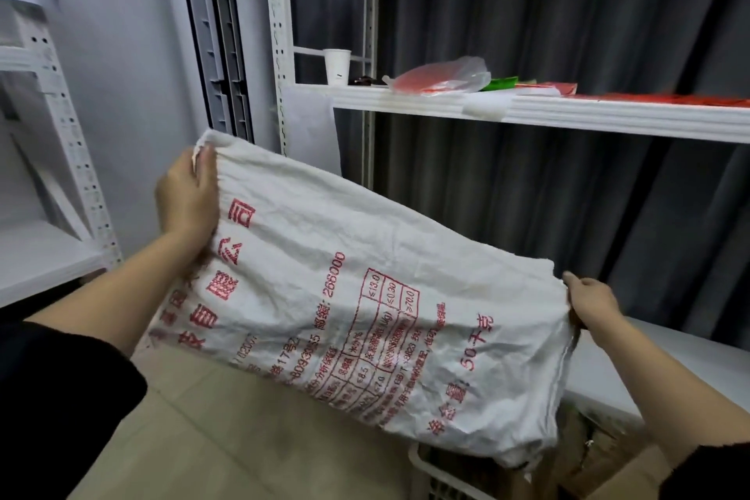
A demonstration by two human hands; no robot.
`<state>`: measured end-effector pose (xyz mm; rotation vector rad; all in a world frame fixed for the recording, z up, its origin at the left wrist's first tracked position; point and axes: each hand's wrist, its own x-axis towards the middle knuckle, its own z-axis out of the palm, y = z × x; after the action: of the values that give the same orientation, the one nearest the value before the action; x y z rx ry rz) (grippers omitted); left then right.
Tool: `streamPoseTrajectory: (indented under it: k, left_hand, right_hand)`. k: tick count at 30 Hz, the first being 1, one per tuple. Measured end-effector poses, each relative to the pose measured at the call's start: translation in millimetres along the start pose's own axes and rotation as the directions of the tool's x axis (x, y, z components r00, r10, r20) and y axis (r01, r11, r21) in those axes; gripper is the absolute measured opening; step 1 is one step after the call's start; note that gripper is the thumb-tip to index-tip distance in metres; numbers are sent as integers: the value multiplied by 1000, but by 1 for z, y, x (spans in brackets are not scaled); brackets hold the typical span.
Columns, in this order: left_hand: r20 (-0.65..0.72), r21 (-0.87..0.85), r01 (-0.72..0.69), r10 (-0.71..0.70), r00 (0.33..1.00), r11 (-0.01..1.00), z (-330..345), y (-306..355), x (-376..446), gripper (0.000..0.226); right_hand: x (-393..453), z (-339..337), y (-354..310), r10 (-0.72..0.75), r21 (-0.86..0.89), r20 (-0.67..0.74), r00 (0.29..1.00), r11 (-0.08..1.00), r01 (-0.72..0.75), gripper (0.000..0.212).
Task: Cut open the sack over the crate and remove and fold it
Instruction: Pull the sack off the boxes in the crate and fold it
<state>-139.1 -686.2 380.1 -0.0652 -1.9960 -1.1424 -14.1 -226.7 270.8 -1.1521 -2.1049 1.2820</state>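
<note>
A white woven sack (345,296) with red printed text hangs stretched in the air in front of me, sloping down from upper left to lower right. My left hand (188,195) grips its upper left corner, fingers curled over the edge. My right hand (590,302) pinches the right edge of the sack. Beneath the sack's lower end, a corner of the white plastic crate (436,477) shows, mostly hidden by the cloth.
A white metal shelf (568,114) at the right carries a paper cup (337,66), a plastic bag with red contents (442,76) and flat red items. Another white rack (52,183) stands at the left. Cardboard boxes (617,467) sit at bottom right. Dark curtains hang behind.
</note>
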Motion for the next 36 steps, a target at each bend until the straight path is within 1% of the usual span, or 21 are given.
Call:
streamPoseTrajectory:
  k: [2, 4, 5, 7, 9, 12, 13, 15, 17, 21, 24, 26, 27, 28, 29, 30, 31, 32, 33, 34, 36]
  left_hand:
    - [13, -39, -116, 116, 993, 993, 1, 21, 6, 42]
    - [53, -60, -222, 225, 973, 973, 6, 42, 8, 37]
    - [81, -69, -273, 278, 957, 959, 10, 53, 8, 36]
    - [124, -92, -389, 399, 909, 916, 16, 73, 3, 35]
    - [144, -113, -505, 517, 844, 856, 21, 92, -6, 36]
    - [145, -177, -635, 658, 739, 752, 19, 116, -16, 37]
    - [133, -190, -655, 680, 721, 731, 17, 121, -17, 38]
    - [108, -199, -668, 694, 712, 717, 12, 122, -13, 41]
    - [98, -170, -678, 697, 710, 715, 9, 116, -9, 42]
    - [124, 116, -654, 642, 756, 748, 11, 99, -1, 35]
    - [228, 282, -625, 583, 780, 728, 15, 68, 4, 70]
    - [214, 255, -440, 393, 894, 861, 20, 42, -3, 97]
    - [244, 175, -258, 212, 946, 950, 22, 30, -10, 109]
    - [342, 60, -32, 10, 940, 998, 23, 17, -17, 118]
    - [515, -50, 188, -136, 846, 981, 25, 3, -23, 123]
    - [710, -107, 366, -187, 679, 925, 26, -8, -31, 125]
    - [859, -124, 489, -153, 488, 863, 28, -17, -39, 125]
    - [935, -135, 572, -87, 344, 809, 29, -19, -47, 124]
    - [964, -159, 638, -22, 266, 754, 32, -17, -53, 119]
    - [970, -190, 685, 28, 240, 703, 36, -7, -58, 111]
    - [960, -248, 721, 65, 272, 647, 44, 15, -62, 100]
  right_hand:
    - [-5, 1, -11, -142, -111, -44, 989, 984, 137, 46]
    - [-27, 8, -39, -395, 74, -31, 918, 915, 396, 43]
    - [-44, 13, -58, -540, 231, 54, 840, 825, 516, 46]
    - [-80, 27, -93, -743, 357, 326, 584, 669, 652, 79]
    - [-110, 47, -112, -734, 306, 552, 397, 620, 722, 118]
    - [-129, 67, -116, -666, 303, 637, 388, 679, 668, 130]
    - [-130, 70, -113, -658, 338, 647, 385, 701, 628, 121]
    - [-131, 73, -109, -638, 398, 683, 356, 733, 551, 77]
    - [-132, 74, -103, -599, 374, 700, 388, 771, 516, 42]
    - [-125, 79, -95, -653, 352, 569, 500, 743, 569, 20]
    - [-116, 73, -97, -720, 420, 307, 622, 689, 591, 9]
    - [-106, 62, -104, -673, 530, 238, 701, 694, 487, 9]
    - [-102, 53, -108, -638, 573, 239, 732, 701, 425, 9]
    - [-96, 46, -111, -609, 609, 247, 753, 703, 368, 12]
    - [-90, 38, -113, -583, 646, 263, 769, 698, 309, 18]
    - [-86, 32, -115, -558, 677, 280, 781, 692, 251, 21]
    - [-82, 26, -116, -535, 700, 296, 791, 686, 201, 22]
    - [-78, 23, -117, -517, 712, 308, 799, 682, 167, 20]
    - [-75, 20, -118, -499, 713, 316, 807, 686, 146, 19]
    - [-72, 19, -118, -482, 707, 320, 816, 695, 133, 18]
    - [-70, 17, -116, -459, 685, 335, 823, 719, 122, 22]
